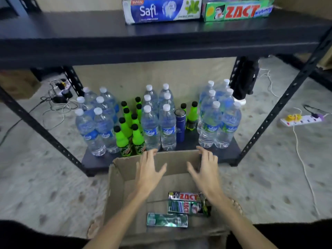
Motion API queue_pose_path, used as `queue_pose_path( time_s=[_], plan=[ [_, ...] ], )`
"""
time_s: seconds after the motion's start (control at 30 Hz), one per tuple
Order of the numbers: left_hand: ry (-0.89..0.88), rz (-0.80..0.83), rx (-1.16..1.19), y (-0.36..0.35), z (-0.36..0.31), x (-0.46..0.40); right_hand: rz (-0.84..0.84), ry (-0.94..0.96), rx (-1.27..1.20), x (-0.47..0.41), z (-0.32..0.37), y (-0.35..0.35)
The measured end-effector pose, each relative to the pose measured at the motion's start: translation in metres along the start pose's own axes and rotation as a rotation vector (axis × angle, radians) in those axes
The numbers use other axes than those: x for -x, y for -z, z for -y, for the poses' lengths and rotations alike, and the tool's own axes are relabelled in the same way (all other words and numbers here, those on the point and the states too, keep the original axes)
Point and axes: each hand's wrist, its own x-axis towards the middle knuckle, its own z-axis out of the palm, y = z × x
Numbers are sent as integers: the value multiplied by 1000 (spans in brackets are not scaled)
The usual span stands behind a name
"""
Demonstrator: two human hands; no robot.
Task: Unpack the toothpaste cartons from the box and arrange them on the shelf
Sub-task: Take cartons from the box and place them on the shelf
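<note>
An open cardboard box (116,177) stands on the floor in front of a dark metal shelf (89,35). Three green Zact toothpaste cartons lie flat in its bottom: one (183,196) at the back, one (186,207) just in front of it, and one (167,220) nearest me. My left hand (150,170) and my right hand (204,168) hover over the box with fingers spread, holding nothing, above and beyond the cartons. On the upper shelf lie a blue and white Safi carton (161,10) and a green Zact carton (239,10), side by side.
The bottom shelf behind the box holds several water bottles (150,130), green soda bottles (122,139) and a blue flask (180,127). Black slotted uprights (280,105) frame the shelf. A power strip (301,120) and cables lie on the floor at right, more cables at left.
</note>
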Motion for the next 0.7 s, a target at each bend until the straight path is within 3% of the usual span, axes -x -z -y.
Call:
queue_pose_path(
  time_s=[0.2,0.4,0.7],
  plan=[
    [170,316,-131,-61,65,41,334,-142,133,55,-71,-65],
    [198,526,-232,-105,116,65,566,-224,308,70,-111,-105],
    [116,852,-286,-137,162,74,701,122,751,48,-127,-127]
  ],
)
